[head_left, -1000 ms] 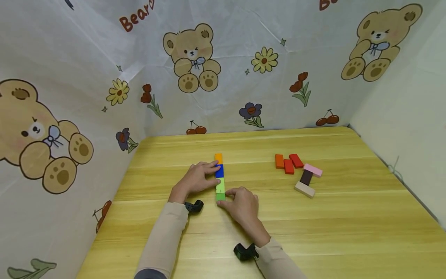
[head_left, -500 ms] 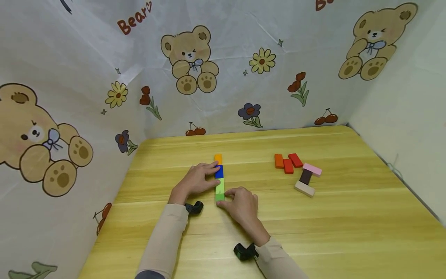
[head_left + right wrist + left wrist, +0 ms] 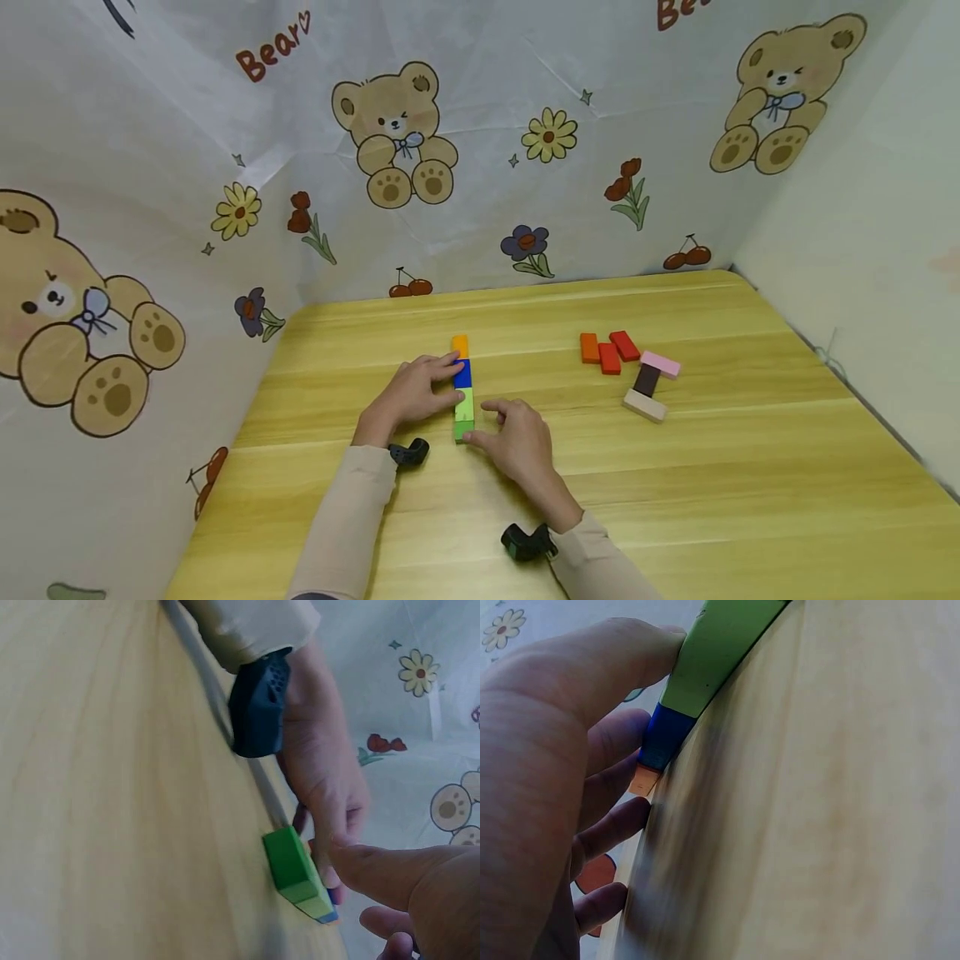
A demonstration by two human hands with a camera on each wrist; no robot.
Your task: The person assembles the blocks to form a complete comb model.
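A row of blocks runs away from me on the table: a green block [image 3: 463,431] nearest, then a light green block [image 3: 464,404], a blue block [image 3: 463,374] and an orange block [image 3: 460,346] at the far end. My left hand [image 3: 408,392] lies along the row's left side, its thumb on the light green block and its fingers at the blue one. In the left wrist view, the other fingers are spread near the tabletop. My right hand [image 3: 519,442] is at the near end. Its thumb tip is right at the green block, while its index finger stands apart from the row.
Right of the row lie an orange-red block [image 3: 589,348] and two red blocks [image 3: 609,358]. Close by are a pink block [image 3: 660,364], a dark brown block [image 3: 647,381] and a beige block [image 3: 644,406]. A bear-print cloth [image 3: 450,242] hangs behind the table [image 3: 712,492].
My right index finger has moved off the green block, widening the gap to the thumb. My left hand keeps its place on the row. The head view has shifted slightly.
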